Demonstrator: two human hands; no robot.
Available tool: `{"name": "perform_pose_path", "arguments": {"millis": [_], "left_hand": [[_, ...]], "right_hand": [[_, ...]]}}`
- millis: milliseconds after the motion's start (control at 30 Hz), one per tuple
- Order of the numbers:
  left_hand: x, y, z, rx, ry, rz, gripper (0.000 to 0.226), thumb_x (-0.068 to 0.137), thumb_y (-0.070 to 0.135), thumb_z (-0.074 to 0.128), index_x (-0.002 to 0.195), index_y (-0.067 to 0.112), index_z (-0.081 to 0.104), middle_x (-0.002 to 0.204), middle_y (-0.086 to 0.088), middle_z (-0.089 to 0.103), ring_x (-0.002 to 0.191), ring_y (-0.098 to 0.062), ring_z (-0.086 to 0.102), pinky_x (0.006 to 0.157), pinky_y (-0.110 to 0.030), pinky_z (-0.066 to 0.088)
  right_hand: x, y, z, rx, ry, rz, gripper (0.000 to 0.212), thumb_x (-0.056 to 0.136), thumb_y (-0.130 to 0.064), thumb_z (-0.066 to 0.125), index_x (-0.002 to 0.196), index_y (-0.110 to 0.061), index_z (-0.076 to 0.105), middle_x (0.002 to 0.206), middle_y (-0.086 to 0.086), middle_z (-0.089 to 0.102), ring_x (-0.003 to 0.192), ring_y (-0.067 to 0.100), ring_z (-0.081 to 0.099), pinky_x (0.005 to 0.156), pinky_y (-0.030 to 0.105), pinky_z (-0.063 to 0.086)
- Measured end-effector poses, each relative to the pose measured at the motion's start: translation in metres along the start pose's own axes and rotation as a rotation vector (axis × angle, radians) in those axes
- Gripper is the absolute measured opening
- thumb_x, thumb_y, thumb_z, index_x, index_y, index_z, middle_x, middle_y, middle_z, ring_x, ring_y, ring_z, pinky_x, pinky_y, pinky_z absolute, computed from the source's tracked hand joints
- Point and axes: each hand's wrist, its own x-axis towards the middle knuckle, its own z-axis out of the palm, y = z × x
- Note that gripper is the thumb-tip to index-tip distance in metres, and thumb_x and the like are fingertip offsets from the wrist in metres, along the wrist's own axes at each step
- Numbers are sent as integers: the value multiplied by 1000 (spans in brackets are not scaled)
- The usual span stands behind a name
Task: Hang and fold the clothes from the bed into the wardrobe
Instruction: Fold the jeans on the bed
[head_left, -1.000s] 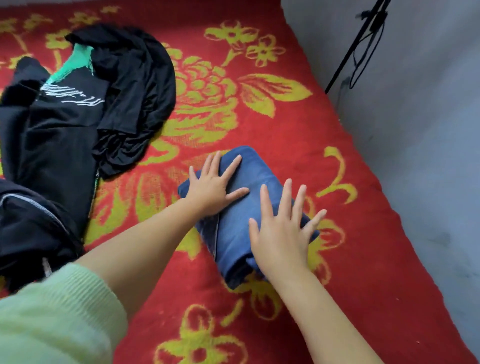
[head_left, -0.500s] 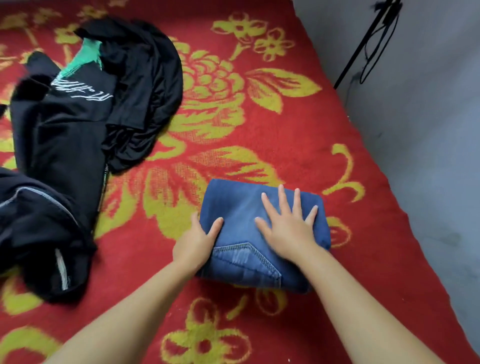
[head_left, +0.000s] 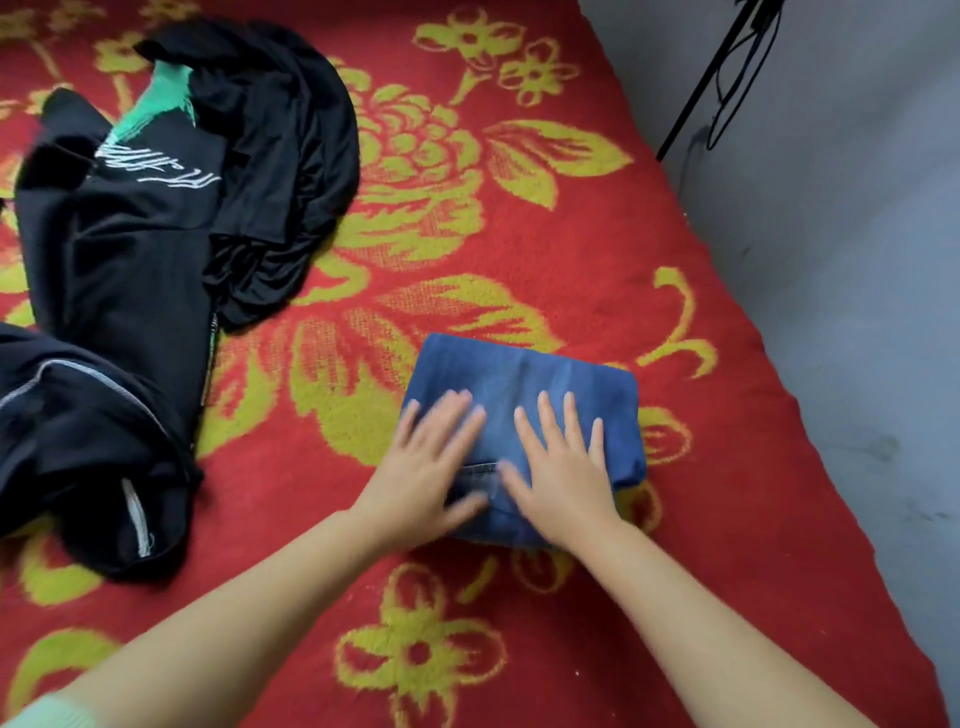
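Folded jeans (head_left: 524, 379) pressed flat under left hand (head_left: 426, 467) and right hand (head_left: 563, 478), fingers spread; black clothes (head_left: 130, 291) left of jeans unfolded, wardrobe unseen.

Soft, even, fairly bright light, no glare, faint shadows under the forearms, left hand (head_left: 431, 467) smeared by motion blur, right hand (head_left: 563, 467) sharper, wide-angle bending along the bed (head_left: 727, 467) edge, slightly soft detail overall

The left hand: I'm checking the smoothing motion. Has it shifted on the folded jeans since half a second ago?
Yes. The left hand has slid from the left edge of the folded jeans onto their top, toward the right hand.
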Motion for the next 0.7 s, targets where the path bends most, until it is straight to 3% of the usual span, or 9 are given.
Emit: {"name": "perform_pose_path", "arguments": {"millis": [67, 133, 200, 300, 433, 467, 567, 700], "left_hand": [[-26, 11, 3, 115, -163, 215, 104, 65, 65, 58, 148, 12, 24, 153, -16, 27, 143, -26, 21, 108, -53, 21], [-39, 9, 11, 200, -239, 156, 116, 54, 50, 75, 150, 14, 20, 154, -17, 23, 142, -27, 21, 108, -54, 21], [-35, 8, 21, 237, -198, 22, 117, 52, 25, 81, 150, 17, 18, 154, -20, 23, 141, -28, 23, 106, -60, 27], [-18, 11, 33, 313, -168, -37, 103, 57, 10, 80, 145, 17, 27, 146, -25, 37, 136, -31, 37, 92, -67, 40], [-10, 16, 37, 356, -254, -57, 91, 58, 10, 80, 138, 15, 40, 135, -27, 49, 126, -33, 50, 80, -60, 49], [-9, 17, 33, 345, -259, -54, 87, 56, 10, 81, 136, 14, 47, 131, -26, 54, 122, -33, 54, 76, -57, 51], [2, 18, 17, 315, -265, -48, 77, 41, 8, 86, 116, 6, 66, 111, -20, 67, 102, -28, 67, 57, -43, 57], [14, 26, -20, 304, -223, -84, 71, 37, 9, 84, 105, 7, 61, 89, -10, 67, 82, -24, 67, 43, -32, 48]], "right_hand": [[-39, -4, 13, -59, 23, -116, 90, 72, -74, 40, 144, -21, 39, 151, 17, 33, 142, 40, 21, 107, 67, 18], [-60, -7, 25, -129, -2, -160, 108, 55, -68, 72, 144, -21, 34, 150, 21, 33, 141, 40, 22, 103, 72, 16], [-55, -10, 31, -156, -13, -108, 124, 41, -46, 89, 145, -22, 27, 152, 21, 29, 142, 41, 21, 104, 74, 10], [-31, -11, 39, -196, 12, -63, 119, 47, -25, 89, 146, -26, 21, 151, 22, 29, 140, 43, 21, 103, 74, 12], [-16, -17, 39, -269, -109, -23, 102, 55, -24, 86, 145, -24, 37, 146, 25, 38, 136, 46, 31, 97, 72, 30], [-17, -17, 31, -271, -119, -18, 97, 64, -24, 82, 147, -25, 32, 148, 25, 32, 138, 46, 26, 98, 71, 30], [-12, -8, 12, -290, -154, -87, 90, 89, -19, 60, 152, -27, -5, 158, 19, 2, 145, 40, -1, 108, 63, 18], [-15, -6, -31, -264, -160, -105, 85, 91, -19, 56, 151, -32, -3, 158, 8, 13, 145, 32, 10, 103, 49, 29]]}}
